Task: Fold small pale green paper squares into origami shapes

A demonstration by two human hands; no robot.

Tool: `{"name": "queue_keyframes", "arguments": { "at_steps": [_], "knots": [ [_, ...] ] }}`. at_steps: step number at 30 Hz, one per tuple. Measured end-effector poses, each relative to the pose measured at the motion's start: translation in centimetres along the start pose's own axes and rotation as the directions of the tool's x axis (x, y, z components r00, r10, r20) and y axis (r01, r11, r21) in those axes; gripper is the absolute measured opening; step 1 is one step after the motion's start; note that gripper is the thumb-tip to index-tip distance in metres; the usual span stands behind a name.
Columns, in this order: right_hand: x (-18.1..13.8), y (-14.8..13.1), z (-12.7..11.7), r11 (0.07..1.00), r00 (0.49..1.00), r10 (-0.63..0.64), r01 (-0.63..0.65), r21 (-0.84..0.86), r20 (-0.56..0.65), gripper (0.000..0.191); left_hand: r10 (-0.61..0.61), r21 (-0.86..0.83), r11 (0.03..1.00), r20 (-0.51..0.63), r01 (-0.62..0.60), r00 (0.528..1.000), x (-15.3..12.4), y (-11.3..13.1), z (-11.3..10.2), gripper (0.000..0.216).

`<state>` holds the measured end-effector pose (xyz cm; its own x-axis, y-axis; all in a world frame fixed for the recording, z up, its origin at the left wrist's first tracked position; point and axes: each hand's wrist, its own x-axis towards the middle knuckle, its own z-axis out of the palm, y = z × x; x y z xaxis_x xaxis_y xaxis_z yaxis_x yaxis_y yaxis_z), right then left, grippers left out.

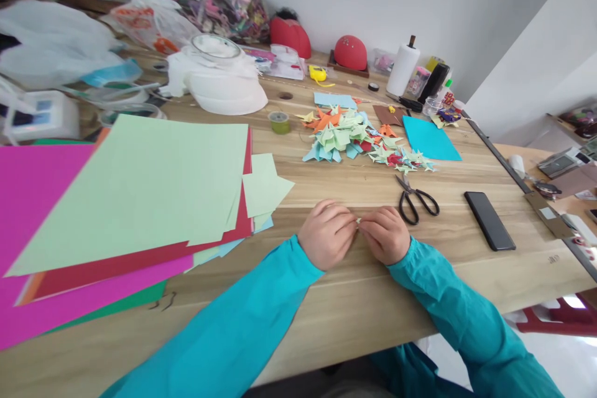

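My left hand [328, 234] and my right hand [384, 235] meet fingertip to fingertip just above the wooden table. Both are closed in a pinch on a small pale green piece of folded paper [359, 221]. Most of that piece is hidden by the fingers, so its full shape does not show. Right of my right hand lies a pair of black-handled scissors [415, 199], blades pointing away. Beyond the hands is a heap of folded paper figures [342, 134] in green, blue, orange and red.
Large sheets of coloured paper [153, 180] are stacked at the left, with small green squares [263, 186] beside them. A phone [489, 221] lies at the right. A blue sheet [431, 138], a tape roll [280, 122] and white visors [224, 84] stand farther back.
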<state>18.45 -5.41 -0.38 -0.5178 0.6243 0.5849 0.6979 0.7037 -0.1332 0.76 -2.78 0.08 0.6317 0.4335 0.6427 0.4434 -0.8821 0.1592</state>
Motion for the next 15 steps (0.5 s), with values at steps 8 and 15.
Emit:
{"name": "queue_keyframes", "arguments": {
  "at_steps": [8,15],
  "knots": [
    [0.4,0.5,-0.7,0.999,0.999,-0.036,0.036,-0.027,-0.032,0.012,0.160,0.207,0.967,-0.036,-0.149,0.986,0.5,0.3,-0.3,0.020],
    [0.2,2.0,-1.0,0.995,0.992,0.091,-0.095,-0.044,-0.087,0.010,0.164,0.233,0.962,-0.065,-0.145,0.984,0.3,-1.0,-0.9,0.016]
  ]
}}
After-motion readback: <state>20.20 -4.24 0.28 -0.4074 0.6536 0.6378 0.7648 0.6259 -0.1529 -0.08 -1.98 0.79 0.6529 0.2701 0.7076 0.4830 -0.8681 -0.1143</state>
